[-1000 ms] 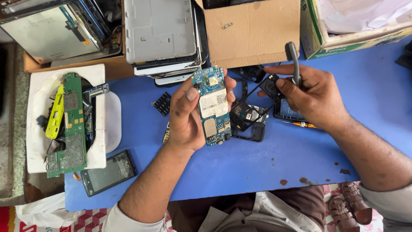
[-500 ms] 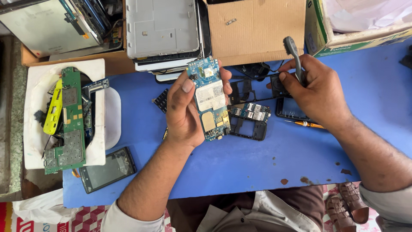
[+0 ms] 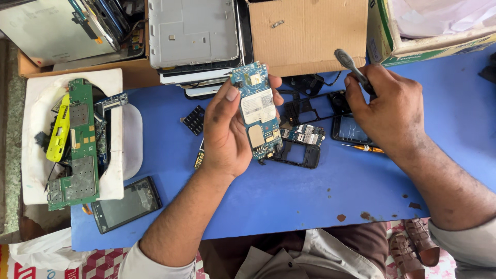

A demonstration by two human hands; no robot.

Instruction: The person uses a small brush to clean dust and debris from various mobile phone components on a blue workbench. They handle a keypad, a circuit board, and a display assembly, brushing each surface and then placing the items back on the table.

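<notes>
My left hand point(image 3: 227, 132) holds a blue phone circuit board point(image 3: 257, 108) upright above the blue table point(image 3: 289, 196), thumb on its left edge and fingers behind it. My right hand point(image 3: 385, 108) grips a grey-handled screwdriver point(image 3: 351, 66); the handle sticks up to the left and the tip is hidden under the hand. Below the board lie a black phone frame point(image 3: 299, 155) and a small metal-shielded board piece point(image 3: 305, 134). Under my right hand sits a dark phone screen part point(image 3: 349, 132).
A white foam tray point(image 3: 116, 150) at the left holds a long green circuit board point(image 3: 77, 144) and a yellow part point(image 3: 58, 129). A black phone point(image 3: 126, 204) lies at the front left. Grey tablet shells point(image 3: 194, 33) and cardboard boxes point(image 3: 310, 31) line the far edge. An orange-handled tool point(image 3: 364, 148) lies near my right wrist.
My left hand has raised the blue board slightly toward the far side. My right hand with the screwdriver has shifted a little to the right and tilted the handle.
</notes>
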